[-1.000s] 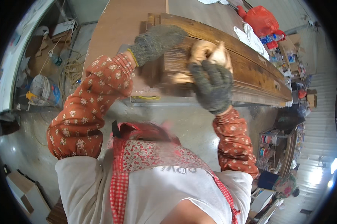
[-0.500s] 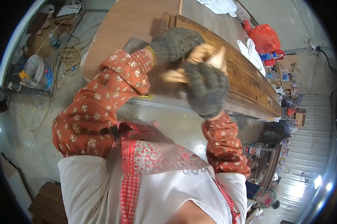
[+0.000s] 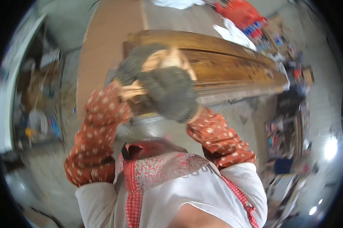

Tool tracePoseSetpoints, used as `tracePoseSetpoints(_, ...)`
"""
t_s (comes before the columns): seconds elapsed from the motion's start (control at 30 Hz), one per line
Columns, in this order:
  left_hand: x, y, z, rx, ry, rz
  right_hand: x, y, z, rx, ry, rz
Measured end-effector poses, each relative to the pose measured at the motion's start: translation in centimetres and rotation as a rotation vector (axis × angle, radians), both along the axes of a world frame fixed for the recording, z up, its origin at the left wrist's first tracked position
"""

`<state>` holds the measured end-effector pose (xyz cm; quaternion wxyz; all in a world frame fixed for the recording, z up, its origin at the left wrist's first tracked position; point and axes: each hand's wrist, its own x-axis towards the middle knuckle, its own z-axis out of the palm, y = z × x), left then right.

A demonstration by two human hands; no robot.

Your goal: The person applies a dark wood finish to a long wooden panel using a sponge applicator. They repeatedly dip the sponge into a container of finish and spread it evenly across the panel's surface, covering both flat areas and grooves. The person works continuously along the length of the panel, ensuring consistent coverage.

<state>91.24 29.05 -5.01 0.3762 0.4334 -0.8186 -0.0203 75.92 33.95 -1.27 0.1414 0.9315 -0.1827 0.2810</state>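
My right hand (image 3: 170,93), in a dark grey knit glove, is closed around a crumpled tan cloth (image 3: 167,59). Folds of the cloth stick out on both sides of the glove. Just behind it is my left hand (image 3: 135,62), gloved the same way, at the near-left end of a brown wooden panel (image 3: 232,70). The right hand and cloth overlap the left hand, and blur hides its fingers. The panel looks like a door with recessed sections, and it lies flat on a table.
A brown board (image 3: 106,45) covers the table's left part. White cloth (image 3: 236,36) and a red plastic bag (image 3: 243,13) lie beyond the panel. On the floor at left stands a bucket (image 3: 38,123). Cluttered shelves line the right side.
My right hand and the cloth have moved left, and now overlap my left hand. The view has turned, so the panel lies more level across it. Everything is more blurred.
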Motion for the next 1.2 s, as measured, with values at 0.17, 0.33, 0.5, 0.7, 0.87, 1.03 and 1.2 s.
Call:
tracePoseSetpoints(0.17, 4.6, 1.9, -0.1, -0.063, -0.007, 0.013, -5.4, -2.8, -0.4, 0.105, -0.035, -0.192)
tracePoseSetpoints(0.33, 2.9, 1.7, 0.4, 0.174, 0.056, 0.038, -22.3, -9.3, -1.5, 0.165, -0.539, -0.777)
tracePoseSetpoints(0.5, 3.5, 2.1, 0.9, 0.120, -0.070, 0.077, -15.9, -7.2, -3.6, -0.022, -0.446, -0.631)
tracePoseSetpoints(0.7, 4.5, 2.7, 0.0, 0.267, 0.128, 0.101, -6.5, -2.4, -2.2, 0.230, -0.199, -0.074)
tracePoseSetpoints(0.87, 3.8, 2.0, -0.2, 0.333, 0.152, 0.051, -19.4, -7.1, -3.2, -0.059, -0.225, -0.616)
tracePoseSetpoints(1.03, 3.3, 2.7, 0.2, 0.400, 0.247, 0.078, -12.5, -6.3, -5.1, 0.015, -0.421, -0.338)
tracePoseSetpoints(1.2, 4.4, 3.2, -0.5, 0.476, 0.184, 0.099, -9.2, -3.5, -2.8, 0.348, -0.399, -0.090)
